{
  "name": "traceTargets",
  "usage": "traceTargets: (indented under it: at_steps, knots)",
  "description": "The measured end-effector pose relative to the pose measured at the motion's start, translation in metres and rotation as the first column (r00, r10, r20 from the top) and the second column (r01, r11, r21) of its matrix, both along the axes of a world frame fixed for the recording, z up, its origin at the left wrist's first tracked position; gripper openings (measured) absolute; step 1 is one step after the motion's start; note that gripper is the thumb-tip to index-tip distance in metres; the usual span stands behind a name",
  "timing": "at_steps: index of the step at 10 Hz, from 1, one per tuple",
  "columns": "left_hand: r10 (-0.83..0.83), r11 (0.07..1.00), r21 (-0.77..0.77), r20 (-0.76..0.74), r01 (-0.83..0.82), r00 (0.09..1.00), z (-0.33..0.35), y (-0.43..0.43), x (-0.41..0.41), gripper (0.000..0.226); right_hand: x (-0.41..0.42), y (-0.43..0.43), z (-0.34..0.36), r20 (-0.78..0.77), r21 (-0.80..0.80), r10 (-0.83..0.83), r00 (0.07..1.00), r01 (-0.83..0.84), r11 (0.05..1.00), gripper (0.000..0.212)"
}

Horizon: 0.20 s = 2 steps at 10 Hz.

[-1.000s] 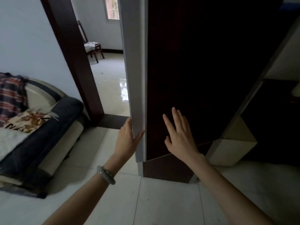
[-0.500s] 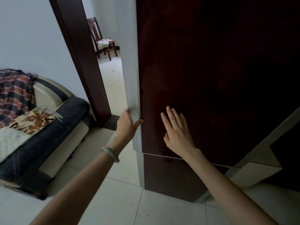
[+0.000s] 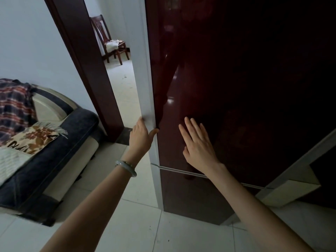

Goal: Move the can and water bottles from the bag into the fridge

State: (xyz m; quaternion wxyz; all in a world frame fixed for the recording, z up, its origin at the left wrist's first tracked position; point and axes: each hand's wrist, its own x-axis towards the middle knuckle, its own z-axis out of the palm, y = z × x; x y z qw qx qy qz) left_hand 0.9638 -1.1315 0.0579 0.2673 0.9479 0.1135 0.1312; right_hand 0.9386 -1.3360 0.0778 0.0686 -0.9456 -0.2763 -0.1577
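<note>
The fridge [image 3: 227,99] fills the frame from 12 to 3 o'clock; its door is dark red and glossy, with a pale side edge. The inside is hidden, and no can, bottle or bag is in view. The left hand [image 3: 141,136] grips the pale edge of the door. The right hand [image 3: 198,144] lies flat on the door, fingers spread, holding nothing.

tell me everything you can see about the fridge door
The fridge door is tall, glossy and dark red, with a pale grey side edge. It looks smooth and reflective, showing faint highlights. A thin light seam separates it from a lower dark red panel. The left hand grips the grey edge, thumb on the front. The right hand is spread open at the front face; contact is unclear. Whether it is fully shut cannot be told.
</note>
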Motion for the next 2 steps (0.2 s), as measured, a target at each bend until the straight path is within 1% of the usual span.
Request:
traceTargets:
  at_steps: [1, 2]
  knots:
    - [0.01, 1.0, 0.017, -0.104, -0.009, 0.995, -0.008, -0.004, -0.013, 0.082, -0.009, -0.002, -0.005, -0.073, 0.107, 0.011, 0.997, -0.003, 0.994, 0.077]
    - [-0.063, 0.991, 0.107, -0.208, 0.087, 0.976, -0.025, -0.016, -0.045, 0.088, -0.027, -0.012, -0.008, -0.242, 0.199, -0.03, 0.97, 0.08, 0.977, 0.075]
